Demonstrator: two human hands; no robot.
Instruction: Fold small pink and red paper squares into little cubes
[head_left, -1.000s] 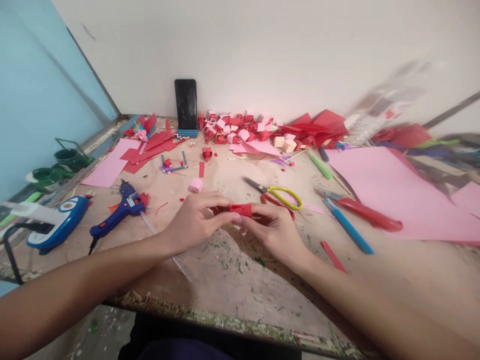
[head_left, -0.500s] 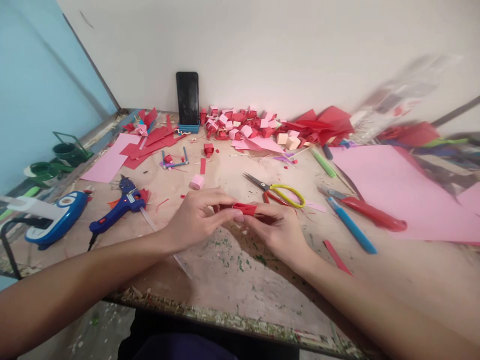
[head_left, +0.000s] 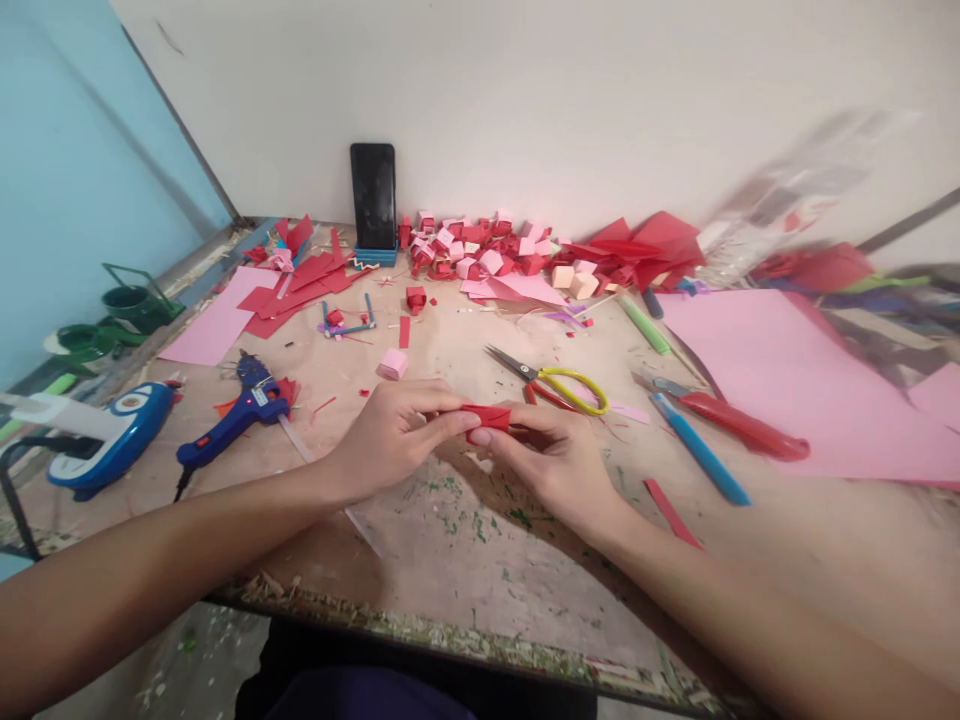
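A small folded piece of red paper is held between both hands above the middle of the table. My left hand pinches its left end with thumb and forefinger. On the other side, my right hand grips the lower right part, its thumb against the near face. Some of the fingers behind the paper are hidden. Just beyond my right hand lie scissors with one yellow and one red handle. A pink paper cube sits past my left hand.
A blue glue gun with its stick and a blue-white device lie left. Paper cubes pile at the back beside a phone. On the right are a red-handled knife, a blue pen-like tool and pink sheets.
The folded red paper has been turned slightly, so a flat face with a slanting fold line now shows instead of its open upper edge. My thumbs have shifted a little on it.
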